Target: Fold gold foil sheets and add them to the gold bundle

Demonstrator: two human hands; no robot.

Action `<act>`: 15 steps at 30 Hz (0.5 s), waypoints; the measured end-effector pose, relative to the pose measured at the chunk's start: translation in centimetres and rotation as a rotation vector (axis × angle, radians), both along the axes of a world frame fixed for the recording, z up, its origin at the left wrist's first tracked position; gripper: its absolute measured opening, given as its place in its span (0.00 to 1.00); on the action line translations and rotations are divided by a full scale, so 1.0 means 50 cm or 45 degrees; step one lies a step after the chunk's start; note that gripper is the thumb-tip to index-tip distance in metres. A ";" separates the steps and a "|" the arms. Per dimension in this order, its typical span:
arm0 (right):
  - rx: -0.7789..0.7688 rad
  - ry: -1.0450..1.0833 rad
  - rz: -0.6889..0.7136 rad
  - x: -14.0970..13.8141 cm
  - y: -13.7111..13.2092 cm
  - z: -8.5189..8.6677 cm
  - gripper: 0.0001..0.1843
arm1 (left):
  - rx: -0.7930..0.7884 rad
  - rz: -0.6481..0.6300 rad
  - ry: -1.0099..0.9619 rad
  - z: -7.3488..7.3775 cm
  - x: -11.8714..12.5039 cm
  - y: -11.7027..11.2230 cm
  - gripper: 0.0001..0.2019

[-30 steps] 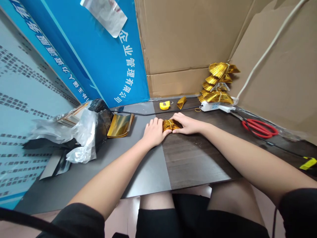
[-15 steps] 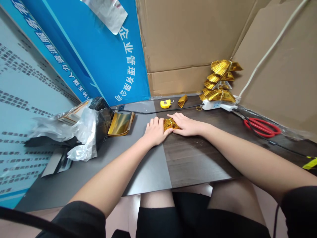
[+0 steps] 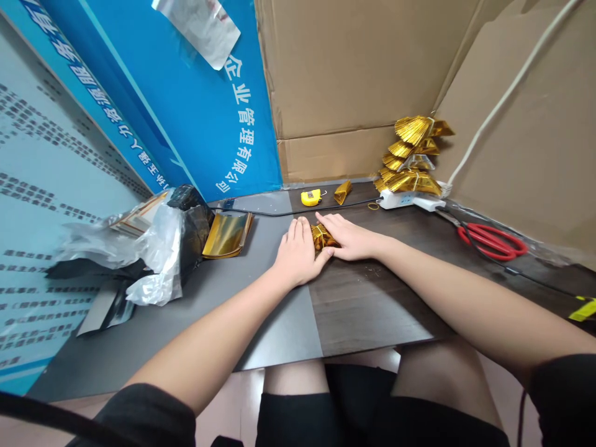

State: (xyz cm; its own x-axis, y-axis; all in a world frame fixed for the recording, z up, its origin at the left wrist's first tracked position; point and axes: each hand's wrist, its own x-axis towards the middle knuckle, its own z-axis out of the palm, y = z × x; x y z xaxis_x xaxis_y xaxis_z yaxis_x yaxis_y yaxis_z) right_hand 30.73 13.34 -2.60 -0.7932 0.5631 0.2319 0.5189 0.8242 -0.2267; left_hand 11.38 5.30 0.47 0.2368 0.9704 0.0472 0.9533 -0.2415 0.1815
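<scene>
A small stack of folded gold foil pieces (image 3: 320, 236) lies on the dark table (image 3: 363, 310) and both my hands press on it. My left hand (image 3: 298, 254) covers its left side with the fingers together and laid flat, thumb tucked under the stack's near edge. My right hand (image 3: 347, 236) lies flat over its right side, fingers stretched toward the left. Only a narrow strip of gold shows between the hands.
Bundled gold foil pieces (image 3: 412, 155) are piled at the back right on a white power strip (image 3: 405, 198). Red scissors (image 3: 493, 241) lie at the right. A yellow tape measure (image 3: 310, 197), one loose gold piece (image 3: 343, 191), gold sheets (image 3: 227, 234) and crumpled plastic bags (image 3: 153, 248) sit at the left.
My left hand has slid right and forward onto the gold stack, covering more of it. My right hand stays on the stack's right side, and less gold shows than before.
</scene>
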 end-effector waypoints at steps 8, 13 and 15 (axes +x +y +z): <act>-0.072 -0.058 -0.049 -0.010 -0.007 0.007 0.48 | -0.032 0.020 -0.046 -0.003 0.005 0.004 0.48; -0.114 0.024 -0.029 -0.003 -0.004 0.014 0.43 | -0.024 -0.042 -0.085 -0.006 -0.013 0.015 0.42; -0.114 0.065 0.001 0.001 -0.002 0.016 0.41 | -0.039 -0.075 -0.105 -0.007 -0.020 0.020 0.40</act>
